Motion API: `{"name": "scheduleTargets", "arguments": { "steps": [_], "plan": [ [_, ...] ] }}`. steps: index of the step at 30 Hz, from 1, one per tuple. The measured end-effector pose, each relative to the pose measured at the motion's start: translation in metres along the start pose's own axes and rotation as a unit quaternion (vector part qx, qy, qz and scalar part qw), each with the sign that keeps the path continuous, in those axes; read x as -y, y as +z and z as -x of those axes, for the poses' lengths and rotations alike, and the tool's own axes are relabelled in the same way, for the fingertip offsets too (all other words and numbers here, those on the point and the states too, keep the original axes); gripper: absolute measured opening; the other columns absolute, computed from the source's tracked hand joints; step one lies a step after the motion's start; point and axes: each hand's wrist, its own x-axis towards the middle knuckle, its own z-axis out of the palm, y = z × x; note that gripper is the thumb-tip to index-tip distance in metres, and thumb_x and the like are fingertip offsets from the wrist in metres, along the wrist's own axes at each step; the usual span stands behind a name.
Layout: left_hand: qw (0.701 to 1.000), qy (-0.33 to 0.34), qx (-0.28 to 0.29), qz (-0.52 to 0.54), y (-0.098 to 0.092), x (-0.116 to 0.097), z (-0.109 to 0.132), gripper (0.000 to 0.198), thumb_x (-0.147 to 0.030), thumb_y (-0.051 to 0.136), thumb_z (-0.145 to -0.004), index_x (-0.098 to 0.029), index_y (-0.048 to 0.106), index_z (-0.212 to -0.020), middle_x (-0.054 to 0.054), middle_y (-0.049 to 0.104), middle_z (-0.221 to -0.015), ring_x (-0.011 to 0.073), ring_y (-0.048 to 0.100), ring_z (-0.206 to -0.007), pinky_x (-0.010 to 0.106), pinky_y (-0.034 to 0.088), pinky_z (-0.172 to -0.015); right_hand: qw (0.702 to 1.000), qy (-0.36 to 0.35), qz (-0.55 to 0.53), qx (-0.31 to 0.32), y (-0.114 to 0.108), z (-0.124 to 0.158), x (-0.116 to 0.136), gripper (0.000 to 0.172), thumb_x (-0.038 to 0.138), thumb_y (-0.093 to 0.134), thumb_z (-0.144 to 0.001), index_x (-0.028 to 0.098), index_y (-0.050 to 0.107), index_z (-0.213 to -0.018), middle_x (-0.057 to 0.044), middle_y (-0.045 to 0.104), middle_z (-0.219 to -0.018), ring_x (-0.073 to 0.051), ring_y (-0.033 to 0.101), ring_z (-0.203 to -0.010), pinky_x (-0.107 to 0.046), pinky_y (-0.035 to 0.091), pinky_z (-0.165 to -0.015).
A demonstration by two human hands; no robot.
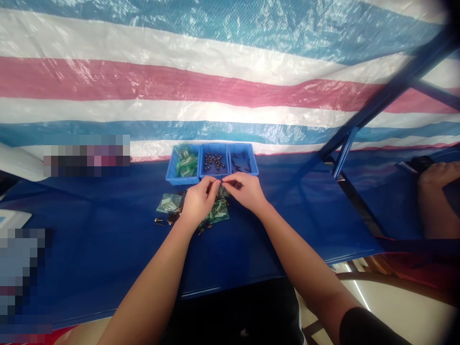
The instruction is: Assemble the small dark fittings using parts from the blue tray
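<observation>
My left hand (199,200) and my right hand (245,189) meet over the blue table, fingertips pinched together on a small dark part (220,182) between them. Under the hands lie small clear bags with green contents (218,211), and another such bag (168,203) lies to the left. Loose dark small parts (171,218) are scattered beside them. Just beyond the hands stand three blue bins: the left bin (182,165) holds green bagged pieces, the middle bin (214,163) and the right bin (243,161) hold small dark parts.
A blue cloth covers the table (108,249), whose front edge runs near my body. A striped red, white and blue tarp (215,81) hangs behind. A blue metal frame (362,115) slants at the right. Another person's arm (436,196) rests at the far right.
</observation>
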Motion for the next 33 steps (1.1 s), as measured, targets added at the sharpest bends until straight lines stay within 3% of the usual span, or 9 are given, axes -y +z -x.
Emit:
{"name": "scheduleTargets", "arguments": {
  "steps": [6,22,33],
  "plan": [
    [1.0,0.015,-0.004,0.02,0.0002,0.0012,0.0003,0.03,-0.046,0.051,-0.098,-0.022,0.063,-0.11,-0.004,0.057,-0.064,0.0115,0.052,-0.054,0.023,0.038,-0.057,1.0,-0.016,0.009,-0.013,-0.0006,0.0007,-0.0016,0.014,0.028,0.066,-0.089,0.023,0.077,-0.097,-0.003,0.075,-0.089,-0.015,0.067,-0.073,-0.027,0.056,-0.068],
    [1.0,0.01,-0.004,0.007,-0.0004,-0.0013,0.0003,0.03,-0.045,0.051,-0.098,-0.021,0.066,-0.104,-0.003,0.061,-0.066,0.012,0.054,-0.055,0.023,0.038,-0.057,1.0,-0.021,0.01,-0.021,0.0004,0.001,-0.0005,0.015,0.027,0.065,-0.089,0.022,0.076,-0.097,-0.004,0.075,-0.09,-0.014,0.067,-0.072,-0.026,0.057,-0.069],
    [0.999,0.012,0.001,0.048,0.0009,0.0024,0.0003,0.025,-0.041,0.057,-0.093,-0.021,0.066,-0.107,-0.005,0.05,-0.063,0.0099,0.047,-0.055,0.021,0.039,-0.057,0.999,-0.037,0.032,0.012,0.0016,0.0033,-0.0038,0.016,0.025,0.061,-0.091,0.022,0.076,-0.097,-0.004,0.074,-0.093,-0.014,0.066,-0.071,-0.027,0.056,-0.07]
  ]
}}
